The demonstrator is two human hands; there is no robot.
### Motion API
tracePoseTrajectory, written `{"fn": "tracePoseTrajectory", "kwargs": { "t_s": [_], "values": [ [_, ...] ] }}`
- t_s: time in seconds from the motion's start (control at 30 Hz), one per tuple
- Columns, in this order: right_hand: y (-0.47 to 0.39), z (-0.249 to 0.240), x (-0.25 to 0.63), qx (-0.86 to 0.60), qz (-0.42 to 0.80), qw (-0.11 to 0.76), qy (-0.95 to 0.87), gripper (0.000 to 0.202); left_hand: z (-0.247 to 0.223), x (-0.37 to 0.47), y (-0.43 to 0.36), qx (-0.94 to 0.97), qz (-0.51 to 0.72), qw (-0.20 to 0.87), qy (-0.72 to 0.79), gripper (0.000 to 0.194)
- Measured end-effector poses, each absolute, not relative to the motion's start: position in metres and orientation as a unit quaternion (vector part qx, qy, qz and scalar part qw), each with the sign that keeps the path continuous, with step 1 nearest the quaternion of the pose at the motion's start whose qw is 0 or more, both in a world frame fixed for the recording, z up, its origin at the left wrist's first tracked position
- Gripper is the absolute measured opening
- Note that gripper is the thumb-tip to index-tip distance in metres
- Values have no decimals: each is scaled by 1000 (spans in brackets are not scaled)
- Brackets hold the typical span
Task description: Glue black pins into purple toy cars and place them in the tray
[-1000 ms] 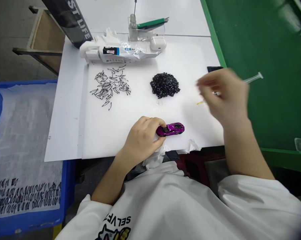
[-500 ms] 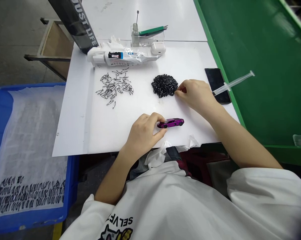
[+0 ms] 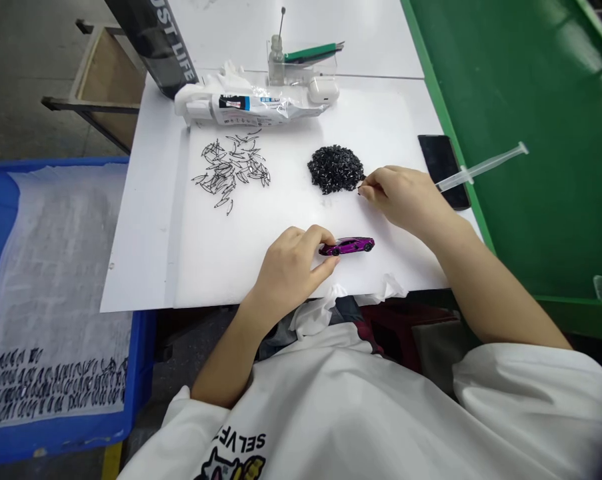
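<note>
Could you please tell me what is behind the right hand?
Behind the right hand, a dark phone shows, with a clear syringe crossing it. The hand hides the syringe's front end and part of the phone.

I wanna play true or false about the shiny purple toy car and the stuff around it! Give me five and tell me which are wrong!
1. The left hand holds the shiny purple toy car. True.
2. The right hand is at the left edge of the heap of small black pieces. False: the right hand is at the heap's right edge.
3. A thin stick pokes out of the small clear bottle. True.
4. The big blue tray is on the person's right. False: the big blue tray is on the left.
5. The clear plastic syringe partly overlaps the flat black phone. True.
</note>
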State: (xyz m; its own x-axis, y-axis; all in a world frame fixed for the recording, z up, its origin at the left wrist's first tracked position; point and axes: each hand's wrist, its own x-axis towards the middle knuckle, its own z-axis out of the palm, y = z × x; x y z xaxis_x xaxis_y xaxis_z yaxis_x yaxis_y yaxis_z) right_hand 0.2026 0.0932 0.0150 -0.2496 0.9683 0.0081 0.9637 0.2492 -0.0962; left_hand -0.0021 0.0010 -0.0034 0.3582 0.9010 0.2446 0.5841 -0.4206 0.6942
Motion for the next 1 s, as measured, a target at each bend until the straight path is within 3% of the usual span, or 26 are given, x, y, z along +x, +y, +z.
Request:
{"fn": "tracePoseTrajectory", "kwargs": {
  "t_s": [0.33,0.53,0.73,1.0],
  "values": [
    [96,13,198,-632,46,57,-771,22,-3,-3,1,787,314,245,472,15],
    [85,22,210,-544,98,20,-833,18,-3,-2,1,789,310,243,472,15],
    [77,18,210,-565,90,100,-814,17,-3,-2,1,786,310,243,476,15],
    [77,13,211,-527,64,90,-842,19,-4,-1,1,788,312,229,480,13]
  ]
}}
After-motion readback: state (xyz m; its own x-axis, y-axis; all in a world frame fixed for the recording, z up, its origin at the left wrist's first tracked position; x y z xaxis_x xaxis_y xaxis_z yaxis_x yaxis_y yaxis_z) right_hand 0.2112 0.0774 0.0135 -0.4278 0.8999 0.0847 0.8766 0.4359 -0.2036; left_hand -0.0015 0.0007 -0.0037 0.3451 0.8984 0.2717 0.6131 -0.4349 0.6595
